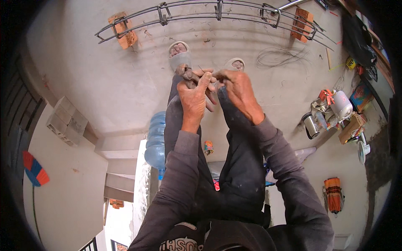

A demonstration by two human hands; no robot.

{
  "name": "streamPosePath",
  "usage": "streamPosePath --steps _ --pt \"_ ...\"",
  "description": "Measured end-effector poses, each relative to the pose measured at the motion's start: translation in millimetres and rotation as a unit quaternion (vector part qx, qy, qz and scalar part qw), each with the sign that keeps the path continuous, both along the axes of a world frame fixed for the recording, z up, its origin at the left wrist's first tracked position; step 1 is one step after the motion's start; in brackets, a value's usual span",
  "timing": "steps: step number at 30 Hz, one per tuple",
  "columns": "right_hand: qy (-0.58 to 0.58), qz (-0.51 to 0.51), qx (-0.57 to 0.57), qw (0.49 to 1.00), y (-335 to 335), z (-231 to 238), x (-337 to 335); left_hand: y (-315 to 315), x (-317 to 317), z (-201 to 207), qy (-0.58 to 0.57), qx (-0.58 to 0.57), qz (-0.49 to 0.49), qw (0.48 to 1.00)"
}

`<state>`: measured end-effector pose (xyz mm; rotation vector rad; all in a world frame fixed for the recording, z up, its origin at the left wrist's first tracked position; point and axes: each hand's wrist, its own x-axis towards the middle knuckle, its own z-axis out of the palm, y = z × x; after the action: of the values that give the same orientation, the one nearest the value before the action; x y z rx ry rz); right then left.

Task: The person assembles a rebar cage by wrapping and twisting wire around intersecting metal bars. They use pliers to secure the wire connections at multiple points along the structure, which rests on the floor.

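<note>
Above the floor [104, 75], the left hand [194, 99] grasps dark pincers [183, 70]; whether the right hand's [238, 90] grip holds anything is unclear. Bricks [127, 39] seemingly raise the steel frame [219, 10].

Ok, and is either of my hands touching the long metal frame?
No, the left hand and the right hand are close together, with floor showing between them and the metal frame.

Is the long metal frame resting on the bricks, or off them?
On: the metal frame lies across the left brick and the right brick, near its two ends.
</note>
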<state>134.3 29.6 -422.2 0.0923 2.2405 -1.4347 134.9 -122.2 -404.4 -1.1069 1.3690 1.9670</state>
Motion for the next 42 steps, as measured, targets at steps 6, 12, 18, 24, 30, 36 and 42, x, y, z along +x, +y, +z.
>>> streamPosePath --steps 6,12,18,24,30,36,42 --pt "-0.162 0.023 -0.016 0.986 -13 3 4 -3 -2 2 0.016 0.019 0.005 1.0" --pt "-0.058 0.104 0.035 0.992 -11 0 2 -7 -3 5 -0.03 0.045 -0.011 0.998" --pt "-0.055 0.159 0.043 0.985 -11 -4 -4 -7 -3 5 -0.013 0.031 0.007 0.999" --pt "-0.127 0.026 -0.016 0.991 -15 15 -1 -8 -5 4 -0.029 0.001 0.035 0.999" --pt "-0.078 0.013 0.095 0.992 -20 20 8 -9 -5 3 -0.028 0.005 0.048 0.998" --pt "-0.037 0.0 0.032 0.999 -16 22 7 -13 0 -2 -0.017 0.046 0.072 0.996" --pt "-0.228 -0.083 -0.179 0.953 -6 9 4 -12 9 -14 0.009 0.073 0.113 0.991"
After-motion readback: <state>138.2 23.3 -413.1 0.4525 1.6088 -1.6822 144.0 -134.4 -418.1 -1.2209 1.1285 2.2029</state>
